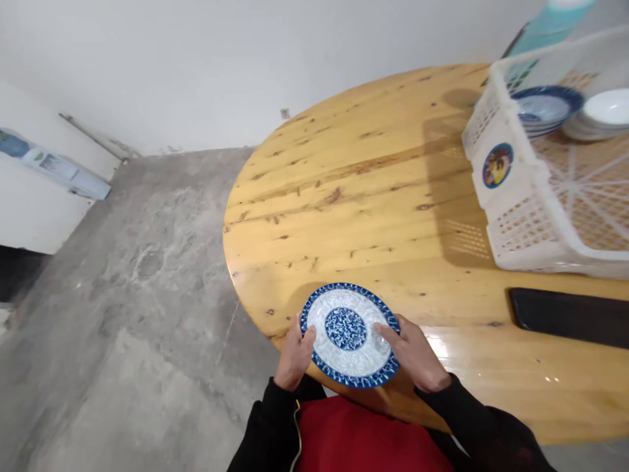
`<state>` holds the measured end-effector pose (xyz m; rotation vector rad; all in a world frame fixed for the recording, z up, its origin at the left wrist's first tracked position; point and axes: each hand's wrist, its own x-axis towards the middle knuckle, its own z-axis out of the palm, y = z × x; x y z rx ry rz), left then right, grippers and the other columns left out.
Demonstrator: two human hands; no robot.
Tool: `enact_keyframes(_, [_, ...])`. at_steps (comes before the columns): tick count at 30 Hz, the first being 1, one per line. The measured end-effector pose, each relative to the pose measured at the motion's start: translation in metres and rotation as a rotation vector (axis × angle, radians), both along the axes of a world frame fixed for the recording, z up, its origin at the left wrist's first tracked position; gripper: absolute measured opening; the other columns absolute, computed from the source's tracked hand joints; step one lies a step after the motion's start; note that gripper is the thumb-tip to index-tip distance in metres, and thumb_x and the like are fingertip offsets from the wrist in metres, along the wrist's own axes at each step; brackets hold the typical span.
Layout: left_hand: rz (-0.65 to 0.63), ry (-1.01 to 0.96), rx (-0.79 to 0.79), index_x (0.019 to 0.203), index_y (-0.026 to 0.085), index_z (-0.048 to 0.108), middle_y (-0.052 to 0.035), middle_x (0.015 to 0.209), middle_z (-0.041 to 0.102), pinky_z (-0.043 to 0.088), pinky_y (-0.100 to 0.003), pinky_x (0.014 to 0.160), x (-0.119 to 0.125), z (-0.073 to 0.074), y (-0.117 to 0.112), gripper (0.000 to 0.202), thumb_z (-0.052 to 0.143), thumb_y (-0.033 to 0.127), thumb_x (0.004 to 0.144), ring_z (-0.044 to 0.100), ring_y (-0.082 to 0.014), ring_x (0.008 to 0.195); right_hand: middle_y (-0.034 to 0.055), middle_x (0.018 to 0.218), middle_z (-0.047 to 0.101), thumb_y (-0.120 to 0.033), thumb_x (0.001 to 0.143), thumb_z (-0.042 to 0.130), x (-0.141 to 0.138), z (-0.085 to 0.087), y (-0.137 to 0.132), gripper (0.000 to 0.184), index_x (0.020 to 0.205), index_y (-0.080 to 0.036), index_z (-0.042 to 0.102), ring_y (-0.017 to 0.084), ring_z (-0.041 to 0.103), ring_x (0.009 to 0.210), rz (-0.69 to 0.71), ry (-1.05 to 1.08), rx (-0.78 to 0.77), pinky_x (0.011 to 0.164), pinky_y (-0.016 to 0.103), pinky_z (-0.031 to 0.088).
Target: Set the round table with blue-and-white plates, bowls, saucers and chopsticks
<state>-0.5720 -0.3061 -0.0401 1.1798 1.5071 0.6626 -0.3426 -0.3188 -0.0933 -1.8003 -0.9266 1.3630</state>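
A blue-and-white patterned plate [319, 314] is held just over the near edge of the wooden table [314, 216]. My left hand [296, 354] grips its left rim, thumb on the upper face. On the opposite side, my right hand [417, 354] is closed on the rim, its thumb reaching further in over the plate. The fingers beneath the plate are hidden. Its face is turned up toward me, showing a dark blue border and a blue round centre.
At the right stands a white plastic basket [515, 236] holding blue-rimmed dishes [545, 108] and stacked white bowls [607, 111]. A flat black object [570, 314] lies in front of it. Behind the basket is a turquoise object [545, 29]. A water dispenser [63, 167] is far left.
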Motion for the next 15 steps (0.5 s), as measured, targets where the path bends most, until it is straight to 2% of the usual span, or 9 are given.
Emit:
enact_keyframes(8, [-0.277, 0.012, 0.01, 0.113, 0.016, 0.064, -0.0127, 0.119, 0.07, 0.046, -0.044, 0.107, -0.014, -0.02, 0.093, 0.033, 0.049, 0.039, 0.095, 0.063, -0.0288, 0.114, 0.0074, 0.074, 0.072, -0.053, 0.067, 0.069, -0.025, -0.014, 0.03, 0.039, 0.086, -0.019, 0.068, 0.029, 0.067, 0.077, -0.341, 0.065, -0.052, 0.07, 0.04, 0.054])
enact_keyframes(15, [-0.447, -0.038, 0.046, 0.106, 0.015, 0.065, -0.0108, 0.109, 0.072, 0.051, -0.04, 0.098, -0.021, -0.026, 0.196, 0.027, 0.048, 0.03, 0.091, 0.065, -0.0272, 0.103, 0.0066, 0.076, 0.074, -0.045, 0.062, 0.075, -0.058, -0.012, 0.093, 0.036, 0.083, -0.017, 0.067, 0.026, 0.067, 0.076, -0.608, 0.119, -0.036, 0.07, 0.037, 0.053])
